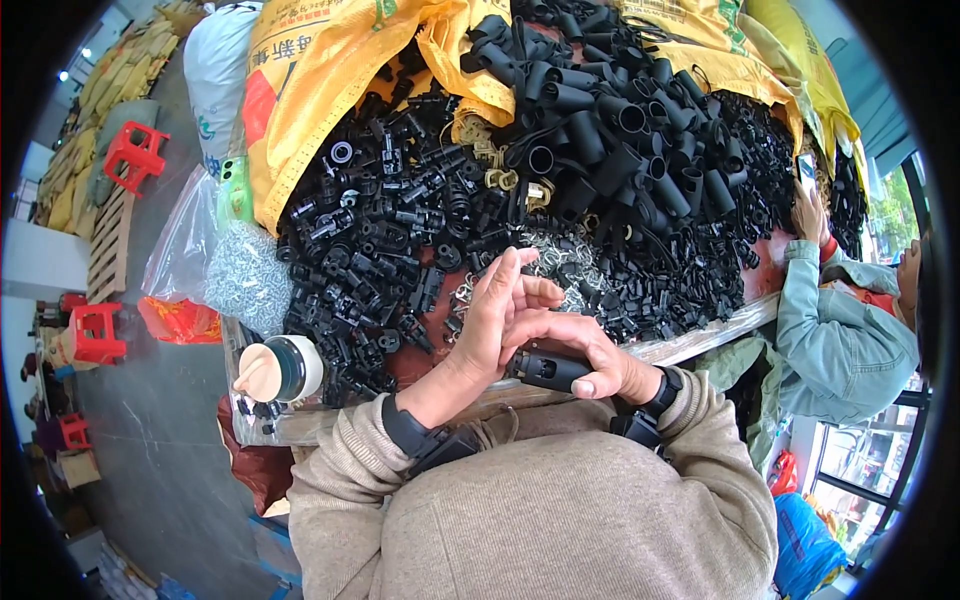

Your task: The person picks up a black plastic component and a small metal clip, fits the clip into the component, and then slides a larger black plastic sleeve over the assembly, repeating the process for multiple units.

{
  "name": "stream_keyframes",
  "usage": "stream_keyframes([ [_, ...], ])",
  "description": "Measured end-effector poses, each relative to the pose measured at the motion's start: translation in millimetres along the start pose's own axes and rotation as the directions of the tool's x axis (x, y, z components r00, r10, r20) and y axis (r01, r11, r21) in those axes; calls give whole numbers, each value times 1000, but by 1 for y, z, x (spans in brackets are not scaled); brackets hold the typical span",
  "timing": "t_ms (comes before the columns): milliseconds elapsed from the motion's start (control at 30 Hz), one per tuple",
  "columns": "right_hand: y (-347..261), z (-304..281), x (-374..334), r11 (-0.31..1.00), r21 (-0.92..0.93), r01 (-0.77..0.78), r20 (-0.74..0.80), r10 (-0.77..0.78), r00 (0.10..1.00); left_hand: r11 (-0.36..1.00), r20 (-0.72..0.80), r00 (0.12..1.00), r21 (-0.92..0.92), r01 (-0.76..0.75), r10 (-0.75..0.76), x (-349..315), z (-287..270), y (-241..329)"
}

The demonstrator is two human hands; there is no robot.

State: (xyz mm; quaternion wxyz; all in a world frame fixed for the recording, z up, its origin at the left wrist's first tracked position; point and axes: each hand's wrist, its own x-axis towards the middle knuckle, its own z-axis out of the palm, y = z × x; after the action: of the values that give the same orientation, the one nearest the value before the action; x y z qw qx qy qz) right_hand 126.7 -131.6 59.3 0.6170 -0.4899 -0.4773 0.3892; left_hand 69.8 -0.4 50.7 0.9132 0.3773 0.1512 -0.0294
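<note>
My right hand (590, 350) is closed around a black cylindrical plastic part (548, 371), which lies level above the table's near edge. My left hand (487, 325) has its fingers stretched out, with the heel of its palm close against the part's left end; whether they touch I cannot tell. Beyond my hands spreads a heap of small silver metal clips (570, 262). A pile of black plastic fittings (385, 225) lies to the left, and black tubes (620, 150) are heaped farther back. Several brass-coloured pieces (500, 178) sit between those two piles.
A lidded cup (297, 368) stands at the table's left corner, near a clear bag of small metal pieces (248, 278). Yellow woven sacks (330, 75) lie along the back. On the right, a person in a light-blue jacket (840, 335) works at the same table. Red stools (135, 158) stand on the left floor.
</note>
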Motion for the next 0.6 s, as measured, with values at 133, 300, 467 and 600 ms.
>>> stream_keyframes([
  [133, -1, 1, 1, 999, 35, -17, -22, 18, 1000, 999, 11, 1000, 24, 21, -21, 0, -1, -1],
  [300, -2, 4, 0, 998, 50, -37, -72, 40, 997, 999, 28, 999, 31, -20, 19, -2, 6, -2],
  [467, -2, 6, -6, 993, 101, -54, -129, 67, 989, 995, 35, 998, 73, -63, 60, -3, 12, -8],
  [600, -4, 9, -9, 993, 95, -64, -177, 81, 981, 985, 53, 994, 140, -103, 96, -1, 11, -11],
])
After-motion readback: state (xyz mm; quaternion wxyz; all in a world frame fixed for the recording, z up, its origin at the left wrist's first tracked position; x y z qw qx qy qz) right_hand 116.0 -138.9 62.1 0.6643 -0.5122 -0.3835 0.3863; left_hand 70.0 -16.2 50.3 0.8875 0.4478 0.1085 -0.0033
